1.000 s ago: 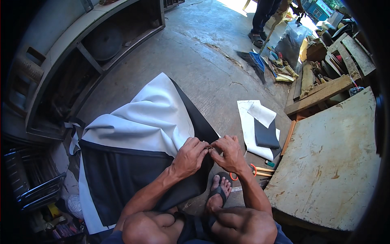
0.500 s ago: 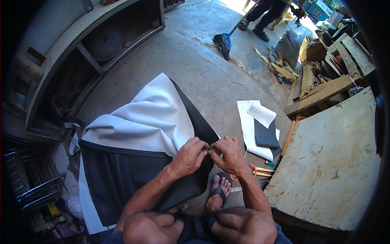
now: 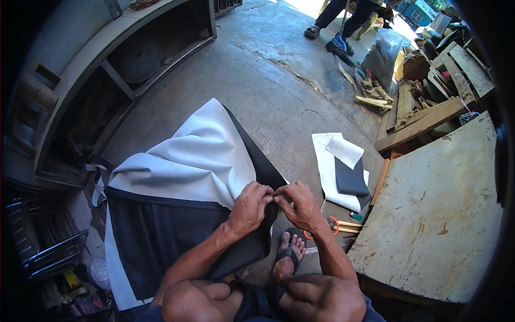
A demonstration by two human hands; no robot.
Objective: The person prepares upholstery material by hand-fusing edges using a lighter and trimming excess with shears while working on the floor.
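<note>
My left hand (image 3: 248, 208) and my right hand (image 3: 298, 205) meet fingertip to fingertip at the right edge of a large black-and-white fabric sheet (image 3: 188, 150), spread over the floor in front of me. Both hands are closed in pinches on something small and dark, too small to make out. Orange-handled scissors (image 3: 333, 220) lie beside my right wrist, with pale wooden-handled tools (image 3: 347, 224) and a small green object (image 3: 355, 216). Farther right lie white and black folded pieces (image 3: 351, 180).
A concrete open cabinet (image 3: 115, 70) curves along the left, with stacked metal frames (image 3: 37, 231) below. A pale board (image 3: 429, 214) fills the right. Behind it are a wood scrap pile (image 3: 424, 112) and grey sack (image 3: 382, 56). Another person's legs (image 3: 355, 24) and a broom (image 3: 338, 45) are at the top.
The other person's feet have shifted; the broom swept left, then back right toward the scraps. My hands have moved very slightly, still together at the fabric's edge.
</note>
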